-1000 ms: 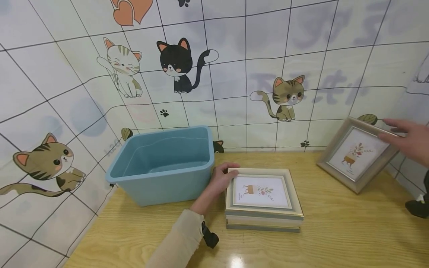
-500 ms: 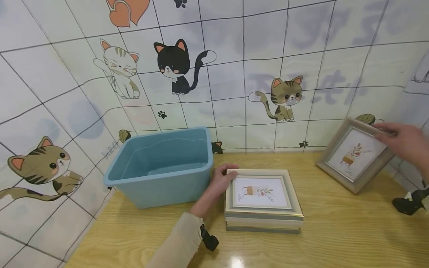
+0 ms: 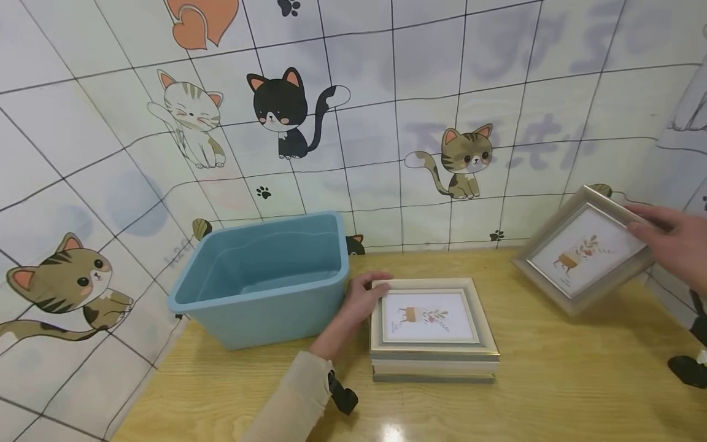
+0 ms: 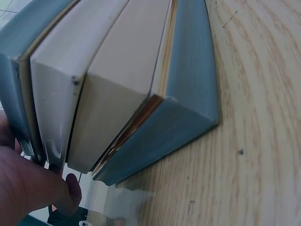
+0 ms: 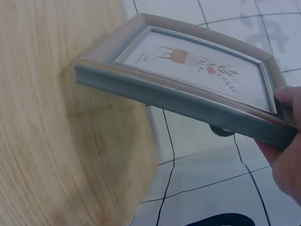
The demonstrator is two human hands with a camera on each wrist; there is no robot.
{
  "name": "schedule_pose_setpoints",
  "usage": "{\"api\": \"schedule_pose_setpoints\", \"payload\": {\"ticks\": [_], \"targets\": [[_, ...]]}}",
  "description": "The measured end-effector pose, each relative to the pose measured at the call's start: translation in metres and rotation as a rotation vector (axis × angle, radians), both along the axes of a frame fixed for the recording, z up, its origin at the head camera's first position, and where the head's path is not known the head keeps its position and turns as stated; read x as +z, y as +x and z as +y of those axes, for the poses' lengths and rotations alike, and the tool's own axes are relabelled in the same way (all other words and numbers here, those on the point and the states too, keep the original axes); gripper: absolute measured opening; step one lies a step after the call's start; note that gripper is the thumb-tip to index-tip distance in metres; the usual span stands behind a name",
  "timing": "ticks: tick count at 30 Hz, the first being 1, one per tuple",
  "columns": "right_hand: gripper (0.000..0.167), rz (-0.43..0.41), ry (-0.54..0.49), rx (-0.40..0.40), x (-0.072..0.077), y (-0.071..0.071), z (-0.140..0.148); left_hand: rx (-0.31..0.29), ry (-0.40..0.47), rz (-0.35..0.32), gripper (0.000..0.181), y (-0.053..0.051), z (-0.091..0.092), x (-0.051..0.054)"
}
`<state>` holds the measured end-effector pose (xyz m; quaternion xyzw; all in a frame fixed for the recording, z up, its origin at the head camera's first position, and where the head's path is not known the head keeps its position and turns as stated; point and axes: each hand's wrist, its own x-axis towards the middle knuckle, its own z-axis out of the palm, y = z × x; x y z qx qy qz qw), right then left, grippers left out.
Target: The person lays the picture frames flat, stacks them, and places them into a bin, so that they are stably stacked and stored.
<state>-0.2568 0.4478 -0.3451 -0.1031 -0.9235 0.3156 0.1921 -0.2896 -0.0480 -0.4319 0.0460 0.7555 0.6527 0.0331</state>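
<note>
A stack of several picture frames (image 3: 431,316) lies on the table, a cream-bordered one on top. My left hand (image 3: 361,301) rests at the stack's left edge, thumb on the top frame's corner; in the left wrist view the hand (image 4: 33,188) is against the ends of the stacked frames (image 4: 113,84). At the right, my right hand (image 3: 676,242) pinches the upper right edge of a taupe frame (image 3: 593,252), tilted, with its plant picture showing. The right wrist view shows that frame (image 5: 188,96) over the table, gripped at one end by the right hand (image 5: 287,155).
A blue open tub (image 3: 270,313) stands left of the stack, close to my left forearm, with nothing visible inside. Behind the wooden table (image 3: 552,380) rises a wall (image 3: 375,141) covered in a cat-patterned grid, and it continues along the left side.
My right hand has closed on the taupe frame's edge and tilted it, and the frame appears lifted and shifted slightly left. The left hand stays at the stack. The view has turned slightly.
</note>
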Motion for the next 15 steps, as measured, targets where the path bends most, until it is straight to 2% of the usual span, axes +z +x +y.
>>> {"api": "schedule_pose_setpoints", "payload": {"ticks": [4,9,12,15], "targets": [[0.055,0.053,-0.079,0.005,0.005,0.012,-0.009,-0.007,-0.015,0.046,0.022,-0.003,-0.002,0.0],[0.05,0.171,-0.129,0.004,0.013,0.029,-0.022,-0.007,-0.143,0.164,0.023,-0.001,-0.002,0.003],[0.047,0.235,-0.173,0.034,0.02,0.041,-0.03,-0.041,-0.203,0.197,0.03,0.005,-0.001,0.009],[0.046,0.272,-0.186,0.096,0.028,0.049,-0.039,-0.109,-0.257,0.253,0.037,0.011,0.003,0.019]]}}
